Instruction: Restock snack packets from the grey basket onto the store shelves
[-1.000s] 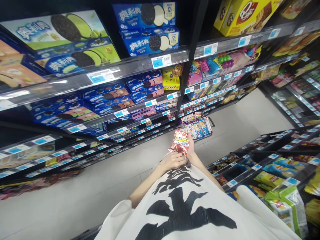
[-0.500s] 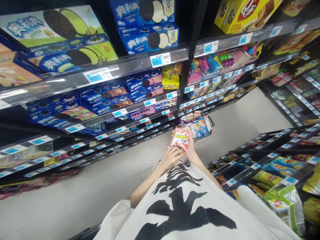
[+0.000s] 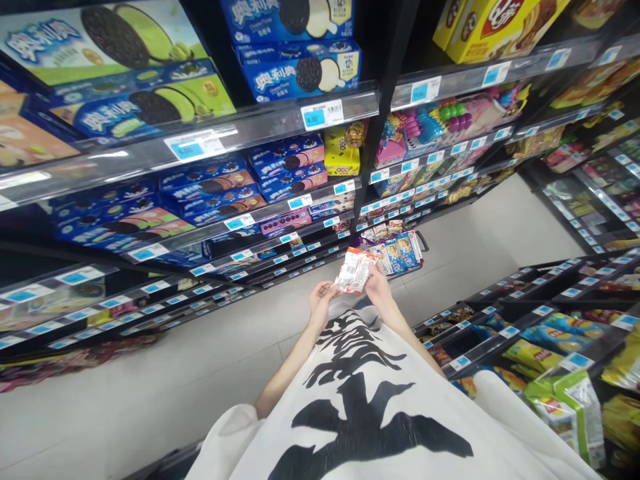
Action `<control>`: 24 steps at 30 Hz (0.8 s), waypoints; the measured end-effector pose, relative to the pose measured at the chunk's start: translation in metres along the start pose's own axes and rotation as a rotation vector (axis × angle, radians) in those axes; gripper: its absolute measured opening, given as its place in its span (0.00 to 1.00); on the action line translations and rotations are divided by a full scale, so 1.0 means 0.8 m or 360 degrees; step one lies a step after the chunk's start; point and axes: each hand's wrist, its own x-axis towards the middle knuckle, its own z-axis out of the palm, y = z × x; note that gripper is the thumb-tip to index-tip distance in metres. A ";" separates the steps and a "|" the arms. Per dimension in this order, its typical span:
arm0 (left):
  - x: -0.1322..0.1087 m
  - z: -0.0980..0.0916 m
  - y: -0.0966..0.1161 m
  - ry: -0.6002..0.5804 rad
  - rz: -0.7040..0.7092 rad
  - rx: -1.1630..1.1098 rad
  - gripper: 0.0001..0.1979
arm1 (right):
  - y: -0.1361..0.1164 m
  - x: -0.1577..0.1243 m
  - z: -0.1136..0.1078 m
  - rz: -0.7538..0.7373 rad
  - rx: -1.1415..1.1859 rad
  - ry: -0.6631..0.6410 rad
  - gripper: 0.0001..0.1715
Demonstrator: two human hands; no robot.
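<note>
A small red-and-white candy bag (image 3: 353, 269) is held up before me with its printed back and barcode facing me. My right hand (image 3: 377, 281) grips the bag along its right edge. At the lower left corner, the fingers of my left hand (image 3: 323, 298) are closed in a pinch on the bag. Just beyond the bag is a basket (image 3: 424, 241) low by the shelves, holding blue snack packs (image 3: 403, 253) and other colourful packets.
Shelves with blue cookie boxes (image 3: 300, 70) and price tags rise on the left. Yellow boxes (image 3: 495, 30) sit on the upper right shelf. Chip bags (image 3: 543, 357) line lower shelves on the right. Grey tiled floor (image 3: 240, 353) runs between the shelves.
The bag has been turned from its colourful front to its back. My left hand has moved from the bag's lower front to its left corner. My right hand still holds the right side.
</note>
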 end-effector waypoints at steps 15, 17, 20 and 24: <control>0.012 -0.013 -0.007 0.0058 -0.0009 -0.0006 0.16 | 0.013 0.009 -0.020 0.0054 -0.0044 0.0265 0.11; 0.013 -0.015 -0.007 0.0061 0.0014 0.0016 0.15 | 0.015 0.011 -0.023 0.0062 -0.0060 0.0278 0.12; 0.014 -0.016 -0.007 0.0050 0.0040 0.0018 0.15 | 0.020 0.014 -0.026 0.0050 -0.0063 0.0257 0.13; 0.017 -0.018 -0.011 0.0027 0.0066 0.0014 0.15 | 0.021 0.015 -0.026 0.0101 -0.0072 0.0222 0.13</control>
